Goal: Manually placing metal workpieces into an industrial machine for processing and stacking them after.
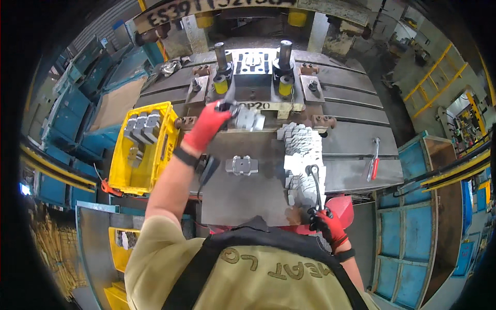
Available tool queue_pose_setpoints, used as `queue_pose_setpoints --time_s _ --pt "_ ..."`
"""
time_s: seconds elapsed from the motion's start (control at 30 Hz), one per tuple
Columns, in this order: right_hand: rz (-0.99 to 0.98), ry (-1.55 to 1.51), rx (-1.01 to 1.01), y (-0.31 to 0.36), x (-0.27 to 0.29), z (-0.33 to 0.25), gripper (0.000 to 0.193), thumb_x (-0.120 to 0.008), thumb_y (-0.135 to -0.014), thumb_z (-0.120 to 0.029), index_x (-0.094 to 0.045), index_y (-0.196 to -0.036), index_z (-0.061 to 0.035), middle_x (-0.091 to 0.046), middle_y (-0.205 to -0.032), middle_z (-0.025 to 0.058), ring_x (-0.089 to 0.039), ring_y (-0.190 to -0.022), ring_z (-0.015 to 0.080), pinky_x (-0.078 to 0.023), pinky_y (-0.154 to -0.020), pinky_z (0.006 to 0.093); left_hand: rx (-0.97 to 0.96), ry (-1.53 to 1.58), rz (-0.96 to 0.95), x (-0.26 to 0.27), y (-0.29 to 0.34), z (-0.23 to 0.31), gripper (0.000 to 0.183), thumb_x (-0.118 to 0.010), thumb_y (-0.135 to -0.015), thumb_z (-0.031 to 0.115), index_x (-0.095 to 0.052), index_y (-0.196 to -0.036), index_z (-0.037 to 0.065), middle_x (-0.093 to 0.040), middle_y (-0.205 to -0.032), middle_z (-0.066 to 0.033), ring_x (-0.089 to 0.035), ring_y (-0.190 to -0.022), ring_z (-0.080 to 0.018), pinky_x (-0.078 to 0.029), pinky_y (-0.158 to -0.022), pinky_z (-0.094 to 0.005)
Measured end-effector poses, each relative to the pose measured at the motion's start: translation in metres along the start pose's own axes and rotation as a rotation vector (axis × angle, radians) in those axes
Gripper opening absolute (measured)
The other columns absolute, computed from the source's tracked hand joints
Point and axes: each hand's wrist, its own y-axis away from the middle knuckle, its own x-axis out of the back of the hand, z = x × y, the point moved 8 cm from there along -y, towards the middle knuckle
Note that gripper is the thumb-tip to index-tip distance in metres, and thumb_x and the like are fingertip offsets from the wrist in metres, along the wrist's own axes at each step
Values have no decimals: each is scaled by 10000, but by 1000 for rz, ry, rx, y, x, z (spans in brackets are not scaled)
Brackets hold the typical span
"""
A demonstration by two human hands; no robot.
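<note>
My left hand (209,123), in a red and black glove, is raised just in front of the press die (253,77). Its fingers close on a stamped metal part (249,120), slightly blurred; I cannot tell if it is one piece or several stacked. Down at the table's near edge, my right hand (329,225) wraps round a long metal hand tool (317,190) with a rounded end. That tool lies over a long row of overlapping flat metal blanks (302,147). A single formed metal part (242,165) rests on the table plate (232,194) between my hands.
A yellow bin (119,170) with stacked formed parts (144,126) stands left of the plate. Two guide posts (284,54) rise from the die. A red-handled tool (375,164) lies on the slotted bed at right. Blue crates (405,232) stand on both sides.
</note>
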Motion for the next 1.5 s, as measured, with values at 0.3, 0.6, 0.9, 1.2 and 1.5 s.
queue_pose_setpoints --time_s 0.3,0.6,0.9,1.2,1.5 --pt "-194 277 191 -12 -38 -78 181 -446 -760 -188 -495 -782 -16 -471 -614 33 -458 -525 111 -384 -482 230 18 -560 267 -10 98 -77 265 -545 -637 131 -521 -895 77 -527 -794 -94 -509 -721 -220 -410 -616 -284" --pt "-372 871 1031 -42 -128 -201 304 -378 -797 -268 -477 -914 -6 -461 -714 29 -437 -609 90 -371 -548 219 -14 -912 47 -37 87 -59 299 -502 -683 187 -473 -966 97 -460 -927 -117 -468 -824 -278 -398 -680 -335" --pt "-531 208 459 -153 -190 -246 267 -378 -803 -274 -469 -936 -61 -461 -705 -18 -424 -604 64 -353 -527 191 -98 -476 338 12 119 -70 306 -500 -699 127 -456 -979 10 -493 -928 -137 -477 -850 -252 -385 -731 -295" --pt "-424 568 699 -153 -176 -260 259 -385 -801 -253 -478 -947 -61 -476 -712 -13 -438 -619 71 -367 -556 195 226 -6 338 41 177 -97 243 -463 -738 72 -466 -972 7 -515 -848 -35 -466 -753 -94 -416 -632 -225" --pt "-581 475 518 -145 -190 -246 218 -392 -800 -169 -449 -963 -37 -493 -768 17 -464 -665 92 -386 -585 211 262 172 345 39 193 -102 255 -448 -761 110 -454 -995 8 -508 -889 -46 -486 -751 -114 -440 -584 -230"
